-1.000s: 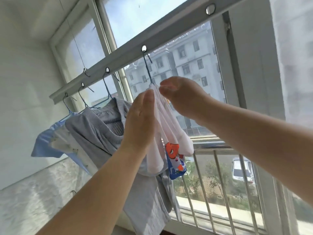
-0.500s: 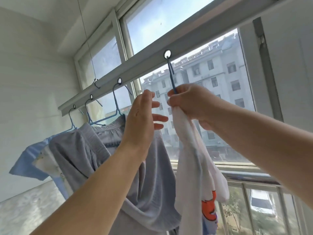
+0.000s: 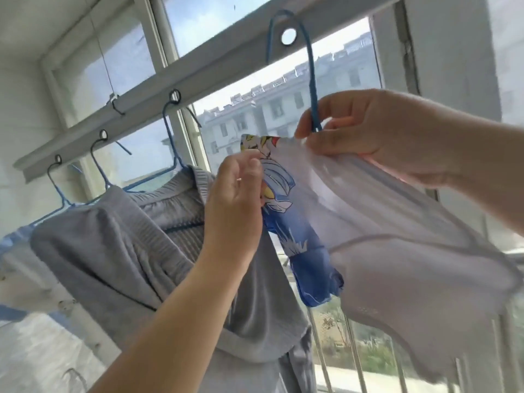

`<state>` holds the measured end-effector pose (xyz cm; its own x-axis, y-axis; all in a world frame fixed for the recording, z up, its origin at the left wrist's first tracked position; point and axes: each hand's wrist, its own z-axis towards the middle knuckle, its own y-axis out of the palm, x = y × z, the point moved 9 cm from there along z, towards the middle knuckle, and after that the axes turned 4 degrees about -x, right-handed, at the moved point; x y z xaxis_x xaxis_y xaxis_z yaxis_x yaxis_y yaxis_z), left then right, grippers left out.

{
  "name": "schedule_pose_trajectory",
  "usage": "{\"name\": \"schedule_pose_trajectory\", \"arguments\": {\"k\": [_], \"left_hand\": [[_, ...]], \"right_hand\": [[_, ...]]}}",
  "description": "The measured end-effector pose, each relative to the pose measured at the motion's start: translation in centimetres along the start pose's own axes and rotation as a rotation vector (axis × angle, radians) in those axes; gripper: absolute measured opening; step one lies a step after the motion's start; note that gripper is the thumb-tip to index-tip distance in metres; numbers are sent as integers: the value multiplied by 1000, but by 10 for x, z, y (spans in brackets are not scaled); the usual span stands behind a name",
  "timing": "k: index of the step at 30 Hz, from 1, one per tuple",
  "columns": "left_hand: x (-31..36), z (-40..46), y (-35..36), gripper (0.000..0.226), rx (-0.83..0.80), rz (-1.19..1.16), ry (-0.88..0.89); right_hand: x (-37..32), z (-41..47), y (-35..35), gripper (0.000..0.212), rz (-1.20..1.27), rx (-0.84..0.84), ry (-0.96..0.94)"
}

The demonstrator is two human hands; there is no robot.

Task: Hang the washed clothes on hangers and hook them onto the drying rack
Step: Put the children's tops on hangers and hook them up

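A white garment (image 3: 397, 245) with a blue cartoon print (image 3: 286, 222) is held up in front of the window by both hands. The neck of a blue wire hanger (image 3: 311, 89) is pinched by the right hand (image 3: 368, 131) between thumb and curled fingers, just above the garment's top edge, with the white cloth gathered under the palm. The hanger's hook is seen arching in front of the drying rack bar (image 3: 198, 83) around one of its round holes (image 3: 288, 37); whether the hook is seated in that hole or only held against the bar cannot be told. The printed edge of the garment is gripped by the left hand (image 3: 235, 199), whose fingers are curled round the cloth near the top corner, so that the fabric is drawn out between the two hands — printed part at the left, plain white part trailing down to the right. Further left along the bar, three other blue hangers (image 3: 170, 131) are hooked through their own holes. Grey clothes (image 3: 119, 251) are draped from them, the ribbed waistband of one lying just behind the left wrist, and a pale blue garment (image 3: 11, 239) is glimpsed at the far left edge. Beyond the glass, a pale multi-storey building (image 3: 269, 109) is seen — and below it, vertical window bars (image 3: 357, 358) with greenery behind them.
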<state>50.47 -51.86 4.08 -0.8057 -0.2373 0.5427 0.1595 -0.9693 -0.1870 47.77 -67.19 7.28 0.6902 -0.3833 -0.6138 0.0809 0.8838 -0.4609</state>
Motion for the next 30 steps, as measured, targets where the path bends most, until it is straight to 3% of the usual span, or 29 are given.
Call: {"name": "schedule_pose_trajectory", "arguments": {"k": [2,6,10,12,16,19,24,30], "left_hand": [[-11,-11,2,18,-42,63,21],[-45,-54,43,33,-347,191,-33],[-75,-125,94,31,-740,72,-171],[-85,-158,111,22,-846,23,-223],[-95,-206,139,9,-961,-58,-263],[-99,-232,156,4,-1035,-126,-322],[-108,-261,194,27,-1104,-291,-480],[-107,-291,239,33,-1184,-410,-640]], "right_hand": [[23,-14,14,13,-90,-107,97],[77,-66,47,14,-162,-270,352],[115,-126,64,17,-99,-259,522],[131,-152,65,18,-136,-248,580],[151,-193,64,17,-329,-229,624],[161,-219,68,8,-294,-153,617],[180,-245,59,22,-209,-106,541],[211,-270,40,12,-92,-85,510]]}}
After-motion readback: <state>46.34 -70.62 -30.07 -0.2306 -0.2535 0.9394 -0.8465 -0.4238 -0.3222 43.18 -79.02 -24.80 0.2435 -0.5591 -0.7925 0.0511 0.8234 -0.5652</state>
